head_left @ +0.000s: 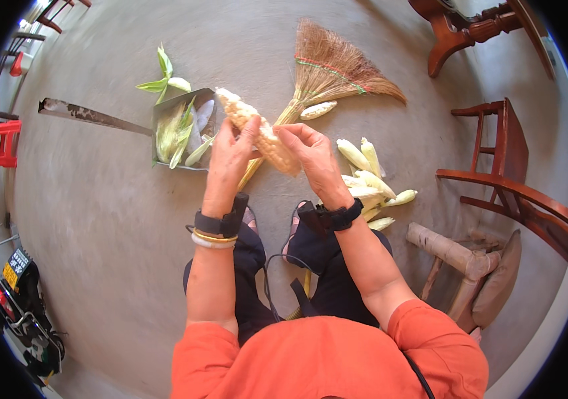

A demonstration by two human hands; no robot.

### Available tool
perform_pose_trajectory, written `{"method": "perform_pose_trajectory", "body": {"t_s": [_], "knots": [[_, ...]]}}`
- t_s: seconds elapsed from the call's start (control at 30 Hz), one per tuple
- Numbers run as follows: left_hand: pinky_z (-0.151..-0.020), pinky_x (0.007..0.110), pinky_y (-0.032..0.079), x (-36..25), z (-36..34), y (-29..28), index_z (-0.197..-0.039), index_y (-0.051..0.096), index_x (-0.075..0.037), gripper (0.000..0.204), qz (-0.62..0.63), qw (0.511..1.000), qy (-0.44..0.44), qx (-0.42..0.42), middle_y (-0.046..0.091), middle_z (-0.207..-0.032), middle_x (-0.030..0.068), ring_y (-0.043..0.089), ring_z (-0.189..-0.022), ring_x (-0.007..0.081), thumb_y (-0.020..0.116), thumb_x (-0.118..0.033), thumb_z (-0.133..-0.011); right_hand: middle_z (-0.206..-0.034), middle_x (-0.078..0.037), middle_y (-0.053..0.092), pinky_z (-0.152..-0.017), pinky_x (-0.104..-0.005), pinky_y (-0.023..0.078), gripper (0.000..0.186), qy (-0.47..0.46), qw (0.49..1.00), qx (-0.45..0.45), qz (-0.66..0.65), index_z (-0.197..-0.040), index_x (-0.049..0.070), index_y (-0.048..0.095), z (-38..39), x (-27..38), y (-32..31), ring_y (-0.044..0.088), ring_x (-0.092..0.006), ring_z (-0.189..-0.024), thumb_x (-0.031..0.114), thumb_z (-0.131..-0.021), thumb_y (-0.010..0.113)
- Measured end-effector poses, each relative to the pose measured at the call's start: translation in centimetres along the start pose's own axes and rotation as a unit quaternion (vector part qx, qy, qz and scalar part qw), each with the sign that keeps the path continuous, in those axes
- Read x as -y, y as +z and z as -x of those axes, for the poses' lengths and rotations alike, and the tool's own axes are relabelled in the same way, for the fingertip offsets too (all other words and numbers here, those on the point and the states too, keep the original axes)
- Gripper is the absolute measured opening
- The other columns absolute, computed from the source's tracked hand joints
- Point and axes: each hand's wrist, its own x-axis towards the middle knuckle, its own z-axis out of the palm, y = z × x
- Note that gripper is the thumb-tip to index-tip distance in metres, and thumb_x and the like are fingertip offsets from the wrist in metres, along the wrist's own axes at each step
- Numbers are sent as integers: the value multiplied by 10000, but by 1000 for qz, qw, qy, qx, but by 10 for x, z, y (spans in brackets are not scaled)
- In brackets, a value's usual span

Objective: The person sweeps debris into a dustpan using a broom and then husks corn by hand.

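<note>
A pale, lumpy ear of corn [276, 150] is held up in front of me, slanting from upper left to lower right. My left hand [232, 154] is closed around its left side, thumb on top. Against the ear's right side, the fingers of my right hand [313, 159] are pinched together; any fine strand between them is too small to see. Beyond my left hand, a dustpan [157, 120] holds green husks [179, 136]. Several peeled ears of corn [369, 178] lie in a pile right of my right hand.
A straw broom [337, 63] lies ahead, its handle passing under the held corn, with one ear [318, 110] beside it. The dustpan's long handle [94, 115] points left. At right are a wooden chair [496, 149] and a bamboo seat [453, 249]. A red stool [2, 143] stands far left.
</note>
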Motion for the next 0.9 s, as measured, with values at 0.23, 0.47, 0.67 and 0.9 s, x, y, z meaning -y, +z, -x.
{"method": "perform_pose_trajectory", "body": {"t_s": [0.23,0.47,0.67,0.9], "knots": [[-713,292,511,-11,2,-11,-1111,503,-47,348,42,999,9,-31,587,-987,61,608,-883,149,505,-331,-911,-854,-41,654,-683,-223,471,251,-80,982,-40,169,-1042,10,619,-6,-1,-17,601,-86,-763,166,-847,638],[-728,304,520,-9,0,-13,-1148,471,-59,330,67,997,12,-34,578,-1009,65,617,-891,170,478,-294,-917,-962,-60,654,-711,-232,474,270,-118,968,-54,213,-1095,12,598,-7,-1,-12,605,-106,-889,136,-856,621],[-723,294,521,-6,1,-4,-1161,449,-57,344,27,998,40,-29,561,-1026,65,601,-919,159,506,-292,-916,-870,-49,654,-692,-213,477,170,-115,975,16,187,-976,2,628,2,0,1,601,-83,-800,119,-853,618],[-745,292,510,-7,4,-6,-1189,433,-63,384,11,999,29,26,565,-1038,62,596,-921,148,515,-323,-919,-811,-43,646,-668,-218,494,169,-56,997,-42,43,-923,21,624,-6,5,-13,617,-94,-744,182,-874,605]]}}
